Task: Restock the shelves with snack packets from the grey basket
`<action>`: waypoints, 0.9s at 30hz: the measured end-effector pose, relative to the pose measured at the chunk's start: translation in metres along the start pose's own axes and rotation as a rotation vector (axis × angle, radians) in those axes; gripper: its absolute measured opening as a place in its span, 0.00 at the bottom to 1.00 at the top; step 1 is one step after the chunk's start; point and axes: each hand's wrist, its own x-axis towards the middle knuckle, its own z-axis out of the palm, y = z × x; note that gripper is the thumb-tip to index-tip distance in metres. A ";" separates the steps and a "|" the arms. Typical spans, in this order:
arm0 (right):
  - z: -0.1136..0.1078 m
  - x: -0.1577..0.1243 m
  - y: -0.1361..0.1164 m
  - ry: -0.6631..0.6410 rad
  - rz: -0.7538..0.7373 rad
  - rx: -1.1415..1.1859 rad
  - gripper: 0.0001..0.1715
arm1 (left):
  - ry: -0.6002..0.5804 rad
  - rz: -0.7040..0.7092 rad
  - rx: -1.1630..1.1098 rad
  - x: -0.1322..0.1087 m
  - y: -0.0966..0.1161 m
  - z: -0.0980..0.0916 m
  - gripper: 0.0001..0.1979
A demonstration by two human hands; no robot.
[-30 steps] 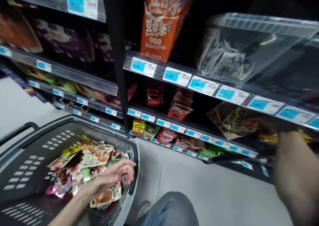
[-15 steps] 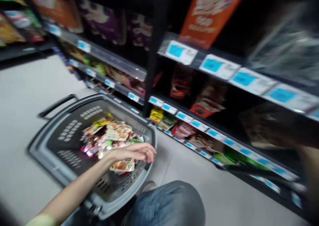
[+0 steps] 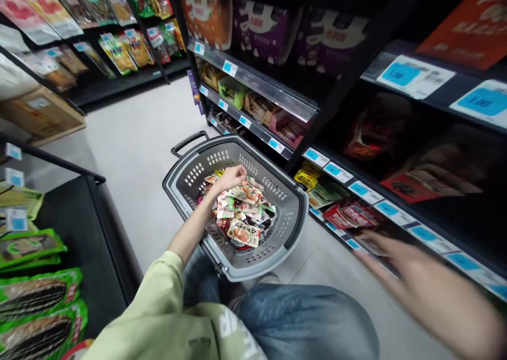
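Observation:
My left hand (image 3: 233,178) is inside the grey shopping basket (image 3: 295,220), over a heap of small snack packets (image 3: 243,199). Its fingers are curled together at the heap's top; whether a packet is between them is hidden. A cream packet (image 3: 243,233) lies at the near side of the pile. Blurred by motion, my right hand (image 3: 396,262) is at the right, fingers stretched out, with nothing visible in it. It is nearest to the bottom shelf, close to a red packet (image 3: 350,213) lying there beside a yellow packet (image 3: 307,176).
Shelves with blue-and-white price tags (image 3: 364,192) rise just beyond the basket. On the left stands a low black rack (image 3: 93,228) with green bags (image 3: 39,296). A cardboard box (image 3: 41,114) sits farther back on the pale floor (image 3: 138,117). My bent knee (image 3: 309,317) is in front.
The view has swung left, bringing the left rack into sight. My left hand has moved from above the basket's near right side back over the packets, fingers curled. My right hand now shows clearly.

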 end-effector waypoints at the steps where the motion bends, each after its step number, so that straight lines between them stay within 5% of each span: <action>1: 0.000 0.000 -0.030 -0.088 -0.078 0.021 0.29 | -0.046 -0.002 0.069 0.000 -0.008 0.009 0.14; 4: 0.017 0.022 -0.136 -0.402 -0.326 0.083 0.27 | -0.205 0.050 0.218 -0.002 -0.024 0.041 0.36; 6: 0.038 0.040 -0.197 -0.451 -0.460 0.131 0.27 | -0.333 0.091 0.418 -0.005 -0.031 0.061 0.50; 9: 0.078 0.050 -0.240 -0.447 -0.566 0.192 0.25 | -0.411 0.116 0.634 -0.008 -0.040 0.082 0.47; 15: 0.128 0.038 -0.219 -0.447 -0.537 0.309 0.32 | -0.418 0.137 0.659 -0.009 -0.050 0.077 0.25; 20: 0.116 0.049 -0.217 -0.309 -0.429 0.209 0.24 | -0.393 0.167 0.627 -0.013 -0.047 0.055 0.22; 27: 0.110 0.052 -0.212 -0.458 -0.241 0.115 0.21 | -0.142 0.101 0.462 -0.001 -0.041 0.036 0.18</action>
